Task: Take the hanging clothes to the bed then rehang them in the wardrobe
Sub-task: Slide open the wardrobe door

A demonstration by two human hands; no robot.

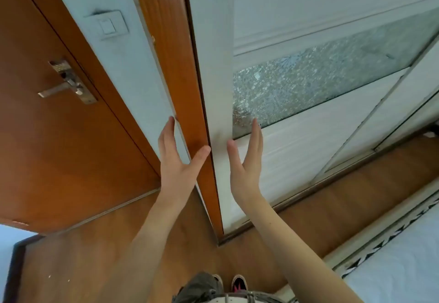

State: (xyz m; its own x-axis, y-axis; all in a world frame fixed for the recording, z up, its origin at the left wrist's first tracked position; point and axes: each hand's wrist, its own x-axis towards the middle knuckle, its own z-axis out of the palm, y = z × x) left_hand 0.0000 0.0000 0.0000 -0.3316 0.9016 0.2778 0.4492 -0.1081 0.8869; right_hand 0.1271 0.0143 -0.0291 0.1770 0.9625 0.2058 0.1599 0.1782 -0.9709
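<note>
One head-worn wide-angle view, facing forward and steeply down. Very near the wardrobe door (pixel 308 150), which fills the far right; room door (pixel 59 141) at far left. Mid-frame the left hand (pixel 175 162) and right hand (pixel 247 165) reach out. At the near edge, floor (pixel 107 255) and shoes (pixel 238 283); bed (pixel 403 269) near right.

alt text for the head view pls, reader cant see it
Two open bare hands are raised at the edge of a white sliding wardrobe door with a patterned glass panel, the left hand by the orange wooden side panel, the right hand at the door. Further left: a white wall switch and a brown wooden room door.
</note>
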